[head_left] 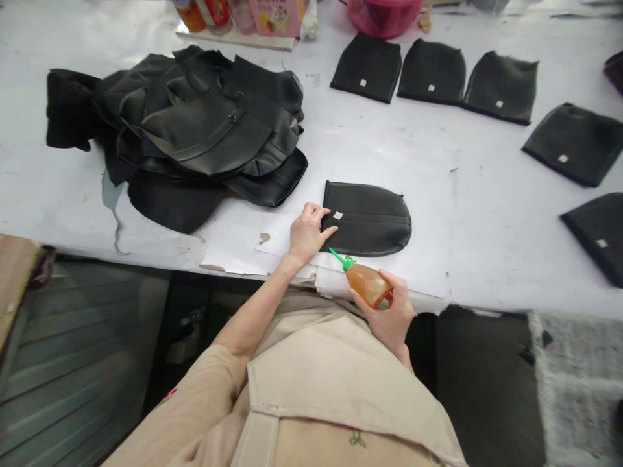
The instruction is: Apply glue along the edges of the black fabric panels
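A flat black leather-like piece (372, 224) with a straight left edge, a rounded right end and a small pale tag lies on the white tabletop before me. My left hand (309, 233) rests at its left edge, thumb and forefinger spread apart on top of the piece. In my right hand (392, 311) is a squeeze bottle (368, 283) of amber liquid, fingers wrapped round its body. Its green nozzle tip (335, 257) points up and left, close to the piece's lower left corner; whether they touch I cannot tell.
A heap of black leather-like pieces (195, 123) covers the table's left part. Several similar tagged black pieces (433, 71) form an arc at the upper right. Behind stand a pink bowl (384, 16) and a tray (238, 37) with containers. The table's front edge (506, 311) is near my waist.
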The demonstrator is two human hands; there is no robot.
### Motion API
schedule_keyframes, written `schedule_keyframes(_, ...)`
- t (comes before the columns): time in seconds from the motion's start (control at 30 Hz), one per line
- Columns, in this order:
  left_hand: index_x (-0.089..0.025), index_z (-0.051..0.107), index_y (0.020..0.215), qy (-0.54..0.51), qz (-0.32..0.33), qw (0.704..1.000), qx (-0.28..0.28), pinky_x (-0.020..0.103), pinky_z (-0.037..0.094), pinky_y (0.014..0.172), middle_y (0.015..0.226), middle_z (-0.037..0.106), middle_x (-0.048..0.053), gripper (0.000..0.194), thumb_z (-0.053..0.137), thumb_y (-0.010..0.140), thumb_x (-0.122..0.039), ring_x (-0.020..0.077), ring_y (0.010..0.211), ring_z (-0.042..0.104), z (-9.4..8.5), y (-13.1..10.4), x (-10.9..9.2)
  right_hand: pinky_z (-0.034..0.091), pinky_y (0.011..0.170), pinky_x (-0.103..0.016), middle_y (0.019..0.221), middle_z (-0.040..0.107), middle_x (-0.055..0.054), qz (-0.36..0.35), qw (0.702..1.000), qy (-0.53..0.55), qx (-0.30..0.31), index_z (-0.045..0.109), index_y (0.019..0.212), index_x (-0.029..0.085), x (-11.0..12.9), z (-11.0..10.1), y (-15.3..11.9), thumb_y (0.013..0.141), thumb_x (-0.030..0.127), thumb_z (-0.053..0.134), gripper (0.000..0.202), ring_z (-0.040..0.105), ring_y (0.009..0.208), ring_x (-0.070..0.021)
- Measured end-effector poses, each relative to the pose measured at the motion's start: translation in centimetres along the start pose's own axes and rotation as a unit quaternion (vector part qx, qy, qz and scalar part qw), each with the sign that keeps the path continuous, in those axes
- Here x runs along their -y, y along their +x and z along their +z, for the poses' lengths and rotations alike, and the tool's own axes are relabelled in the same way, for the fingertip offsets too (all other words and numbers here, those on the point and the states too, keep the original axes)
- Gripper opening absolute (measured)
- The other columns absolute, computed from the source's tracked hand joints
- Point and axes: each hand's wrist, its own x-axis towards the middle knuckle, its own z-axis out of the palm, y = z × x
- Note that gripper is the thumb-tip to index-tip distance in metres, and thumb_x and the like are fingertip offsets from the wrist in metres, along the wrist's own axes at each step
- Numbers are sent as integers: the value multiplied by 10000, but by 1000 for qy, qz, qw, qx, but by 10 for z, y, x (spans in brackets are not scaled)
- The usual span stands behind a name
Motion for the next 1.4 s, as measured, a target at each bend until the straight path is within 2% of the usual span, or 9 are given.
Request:
schedule_keyframes(0.27,-193,650,1078,-18,-2,1000,-3,287,504,752,1031,590,26,329,792,789,-261,122,694,572,1,1,1,580,818,-392,1094,652,-74,-7,999,23,23,573,1212,219,4,10,5,732,379,831,568,647,995,-237)
schedule_keyframes(0.4,-202,645,1086,-34,-6,999,-3,285,512,761,1036,593,24,332,787,791,-258,110,669,573,2,2,4,579,824,-377,1150,636,-78,86,991,93,47,585,1189,218,4,11,11,713,414,831,570,644,1018,-233)
schedule_keyframes(0.57,-192,633,1100,-88,-34,996,-3,274,518,747,1022,622,24,275,720,847,-256,92,617,583,2,9,12,583,727,-369,1075,692,-80,253,915,294,112,572,1136,212,-8,-3,18,719,473,788,537,687,914,-247)
schedule_keyframes(0.67,-175,618,1094,-104,-49,993,6,273,514,713,986,641,24,251,688,865,-251,97,599,589,3,16,17,544,581,-344,1066,692,-125,274,872,383,131,557,1170,201,-20,-18,22,826,625,594,547,689,821,-258)
schedule_keyframes(0.87,-209,571,907,-64,-85,994,30,273,475,672,747,651,-8,99,646,875,-265,163,687,643,3,30,15,322,411,-244,878,620,-88,242,865,440,5,619,1102,263,-37,-61,51,745,878,432,735,564,661,-200)
schedule_keyframes(1.07,-224,525,740,-68,-119,990,39,280,443,675,677,614,-4,138,603,854,-233,179,698,634,-3,35,7,328,443,-243,896,619,-58,191,866,453,-91,652,1065,333,-69,-89,77,749,804,548,576,552,681,-197)
schedule_keyframes(1.13,-220,517,715,-198,-168,966,19,271,456,689,714,613,0,153,641,806,-229,175,743,629,-5,34,4,361,455,-251,917,634,-50,199,858,458,-121,665,1045,334,-85,-89,83,745,760,604,524,585,689,-198)
schedule_keyframes(1.27,-212,497,755,-439,-261,859,32,260,495,627,712,611,-15,218,677,746,-333,151,673,623,-9,32,-3,417,455,-236,941,666,-28,256,791,530,-168,695,989,313,-115,-83,95,597,660,809,535,634,691,-180)
schedule_keyframes(1.4,-199,580,891,-550,-270,781,118,297,549,627,783,697,27,352,773,623,-322,186,692,684,-15,31,-14,453,437,-244,919,685,-35,281,751,562,-202,717,967,302,-133,-83,109,519,632,863,575,659,679,-190)
